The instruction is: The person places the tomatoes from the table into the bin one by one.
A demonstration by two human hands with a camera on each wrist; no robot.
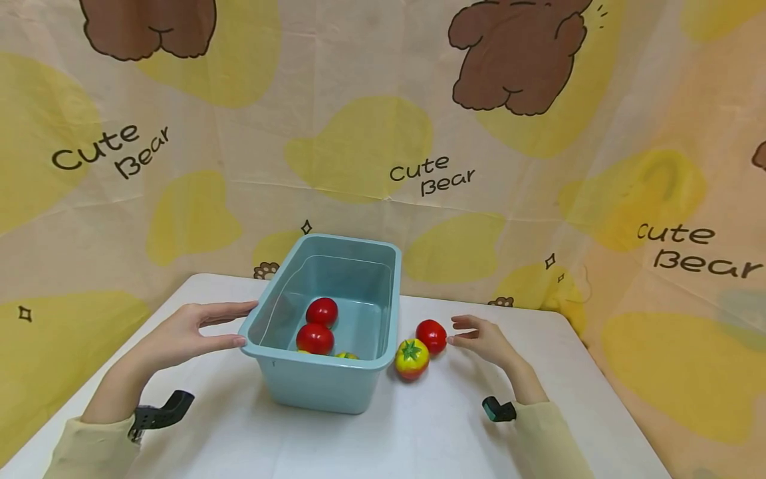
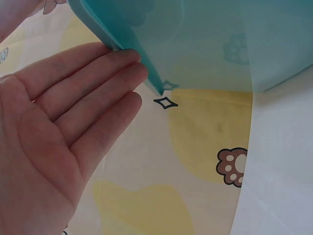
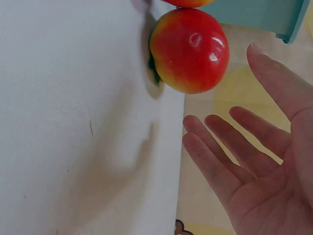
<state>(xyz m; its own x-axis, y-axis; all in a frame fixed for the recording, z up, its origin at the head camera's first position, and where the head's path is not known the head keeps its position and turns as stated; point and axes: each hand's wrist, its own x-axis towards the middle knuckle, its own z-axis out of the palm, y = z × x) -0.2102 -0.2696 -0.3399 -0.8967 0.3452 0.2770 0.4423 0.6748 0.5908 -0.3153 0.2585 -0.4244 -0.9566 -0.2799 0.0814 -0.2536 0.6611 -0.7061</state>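
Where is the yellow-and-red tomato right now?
In the head view the yellow-and-red tomato lies on the white table, right of the blue tub, beside a red tomato.

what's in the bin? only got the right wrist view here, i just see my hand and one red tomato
Observer: The teal bin holds two red tomatoes, plus a yellowish one at the near wall.
Operator: any other tomato outside it
Observer: Yes, a yellow-and-red tomato lies on the table beside the bin, next to your red tomato.
Operator: where's the left hand
Observer: The left hand is open, fingertips at the bin's left rim.
Operator: right hand touching the tomato yet
Observer: The right hand is open; its fingertips are right beside the tomato, contact unclear.
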